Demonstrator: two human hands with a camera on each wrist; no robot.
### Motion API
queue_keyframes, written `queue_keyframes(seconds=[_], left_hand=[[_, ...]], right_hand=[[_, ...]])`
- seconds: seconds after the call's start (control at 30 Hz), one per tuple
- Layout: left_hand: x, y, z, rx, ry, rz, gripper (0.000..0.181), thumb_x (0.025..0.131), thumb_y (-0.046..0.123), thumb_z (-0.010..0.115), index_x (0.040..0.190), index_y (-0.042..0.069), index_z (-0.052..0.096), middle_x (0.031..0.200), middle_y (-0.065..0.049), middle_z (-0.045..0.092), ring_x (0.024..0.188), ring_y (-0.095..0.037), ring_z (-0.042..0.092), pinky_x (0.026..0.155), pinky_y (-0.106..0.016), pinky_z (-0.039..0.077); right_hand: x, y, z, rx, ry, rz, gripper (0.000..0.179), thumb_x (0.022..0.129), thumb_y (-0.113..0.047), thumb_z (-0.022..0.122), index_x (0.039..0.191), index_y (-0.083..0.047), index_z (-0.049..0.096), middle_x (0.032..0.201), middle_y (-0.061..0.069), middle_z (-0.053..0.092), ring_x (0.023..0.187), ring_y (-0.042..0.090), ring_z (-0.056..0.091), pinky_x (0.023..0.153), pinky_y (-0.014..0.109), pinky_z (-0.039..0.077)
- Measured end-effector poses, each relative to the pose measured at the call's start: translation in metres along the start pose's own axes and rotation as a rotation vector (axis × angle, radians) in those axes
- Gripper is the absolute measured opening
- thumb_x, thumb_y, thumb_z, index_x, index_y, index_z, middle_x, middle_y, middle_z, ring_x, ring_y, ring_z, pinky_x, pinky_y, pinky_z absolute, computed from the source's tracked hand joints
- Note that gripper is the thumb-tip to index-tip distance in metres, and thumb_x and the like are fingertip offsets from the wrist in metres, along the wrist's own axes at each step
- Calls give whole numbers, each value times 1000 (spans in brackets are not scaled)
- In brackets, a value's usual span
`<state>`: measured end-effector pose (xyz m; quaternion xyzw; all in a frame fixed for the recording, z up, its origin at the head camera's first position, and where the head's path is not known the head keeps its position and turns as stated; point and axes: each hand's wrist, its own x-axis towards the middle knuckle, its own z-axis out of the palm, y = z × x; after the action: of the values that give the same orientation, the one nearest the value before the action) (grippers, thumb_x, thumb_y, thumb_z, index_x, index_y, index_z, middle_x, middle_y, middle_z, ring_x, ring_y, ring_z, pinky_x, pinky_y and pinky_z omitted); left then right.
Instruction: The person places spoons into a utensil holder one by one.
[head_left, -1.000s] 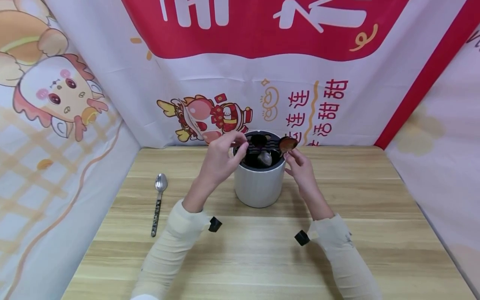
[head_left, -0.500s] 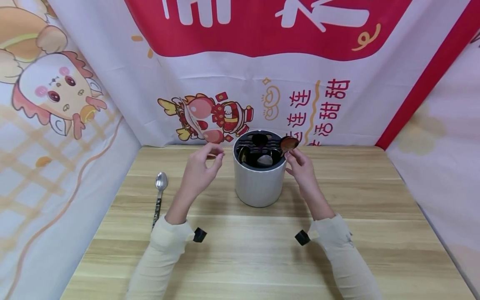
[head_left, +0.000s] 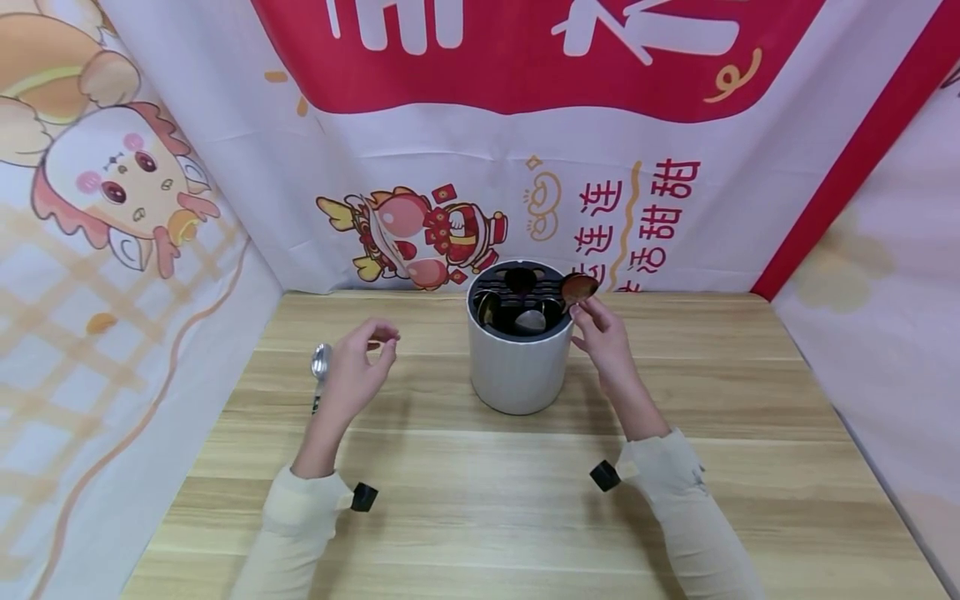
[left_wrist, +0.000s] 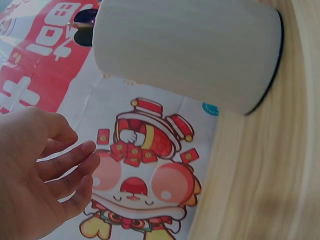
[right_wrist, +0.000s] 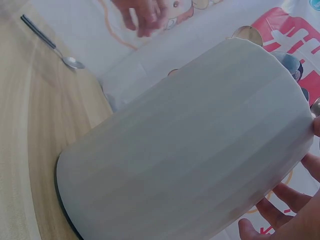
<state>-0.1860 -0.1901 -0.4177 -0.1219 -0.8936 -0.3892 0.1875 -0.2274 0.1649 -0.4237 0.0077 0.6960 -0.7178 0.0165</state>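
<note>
My left hand [head_left: 354,372] hovers above the table at left, fingers loosely curled with nothing between them. It partly covers a metal spoon [head_left: 320,363] with a patterned dark handle lying on the table. The right hand [head_left: 606,343] touches the side and rim of a white round utensil holder [head_left: 517,375] with its fingertips. Several spoons stand in the holder's slotted black top, heads up. One amber-tinted spoon [head_left: 579,287] rises by my right fingertips, and a silver spoon [head_left: 530,320] leans at the front. In the right wrist view, my fingers [right_wrist: 295,197] lie along the holder's wall.
A pale wood table [head_left: 480,517] carries the holder near its back edge. Printed cloth [head_left: 420,142] hangs directly behind, and more cloth encloses both sides. Each wrist wears a small black camera.
My left hand has drawn away from the top of the holder, moving left and toward me until it partly covers the table spoon. The right hand stays against the holder.
</note>
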Motion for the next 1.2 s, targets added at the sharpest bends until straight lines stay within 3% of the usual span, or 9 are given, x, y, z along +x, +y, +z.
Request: queue_keyframes(seconds=[0.43,0.63,0.97,1.2], left_hand=[[-27,-46,-16,88,-28,-167,19,92,1,59,110,-3,63,106,-21,69,103,-37,65,93,-54,53],[-39,-68,-21,117,-38,-198,24,89,-2,59,113,-9,60,110,-28,65,105,-43,62,96,-55,50],[-53,-87,-29,223,-8,-331,45,86,2,65,126,-12,53,120,-34,56,112,-49,53,98,-61,44],[-58,-94,-33,260,-33,-412,55,84,3,65,133,-15,45,123,-40,51,113,-53,49,98,-65,43]], right_hand=[[-1,-1,-1,-7,-2,18,50,105,-23,49,152,-10,41,157,12,41,142,30,40,112,58,39],[-2,-1,0,-12,0,29,50,105,-22,48,152,-10,41,157,12,41,143,30,40,112,58,39],[-2,-2,1,-21,2,24,49,104,-22,49,152,-11,42,157,12,42,142,29,41,111,58,41],[-3,-5,0,-19,3,32,50,105,-22,48,152,-11,41,158,11,40,143,28,40,112,57,41]])
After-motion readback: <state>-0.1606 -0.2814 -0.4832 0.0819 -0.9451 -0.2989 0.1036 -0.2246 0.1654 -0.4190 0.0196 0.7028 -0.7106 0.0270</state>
